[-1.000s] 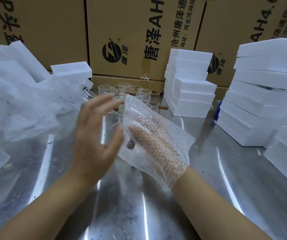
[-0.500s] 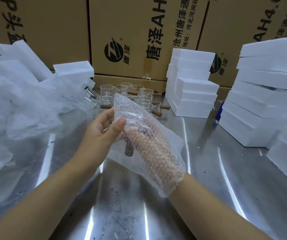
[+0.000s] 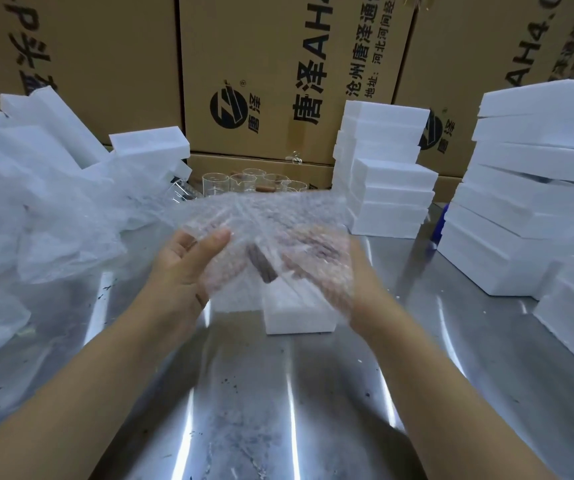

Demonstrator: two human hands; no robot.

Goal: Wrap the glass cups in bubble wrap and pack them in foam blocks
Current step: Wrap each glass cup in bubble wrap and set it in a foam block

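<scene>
Head view: left hand [image 3: 181,271] pinches bubble wrap [image 3: 261,216] covering right hand [image 3: 360,285].

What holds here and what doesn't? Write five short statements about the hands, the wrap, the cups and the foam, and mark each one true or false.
1. The left hand and the right hand both hold the bubble wrap. True.
2. A brown handle shows through the wrap. True.
3. The bare glass cups stand at the table's near edge. False: the glass cups stand at the back, by the cardboard boxes.
4. The table is wooden. False: it is shiny metal.
5. A foam block lies on the table below the hands. True.
</scene>
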